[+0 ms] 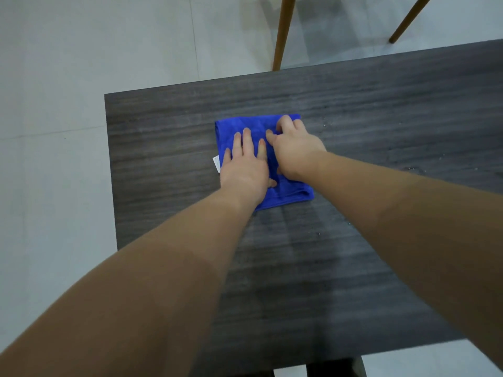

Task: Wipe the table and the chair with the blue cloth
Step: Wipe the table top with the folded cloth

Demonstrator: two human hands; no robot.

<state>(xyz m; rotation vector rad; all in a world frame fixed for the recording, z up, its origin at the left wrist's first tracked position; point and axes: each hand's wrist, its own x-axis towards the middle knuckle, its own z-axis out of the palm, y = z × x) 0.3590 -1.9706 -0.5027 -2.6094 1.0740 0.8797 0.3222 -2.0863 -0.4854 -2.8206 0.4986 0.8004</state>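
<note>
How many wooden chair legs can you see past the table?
2: one chair leg by the table's far edge, another at top right. Others may be hidden.

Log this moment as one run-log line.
phase: wiping table | left hand: flat on blue cloth | right hand: on cloth, fingers curled | chair: only wooden legs visible

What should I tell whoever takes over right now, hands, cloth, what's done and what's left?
Left hand: flat, fingers straight, pressing the blue cloth.
Right hand: on the cloth beside it, fingers bent at its far edge.
Cloth: folded, lying on the dark table near its far left corner.
Done: table wiping under way; water drops remain to the right.
Left: finish the table, then the chair; only wooden legs show beyond the table.
</note>
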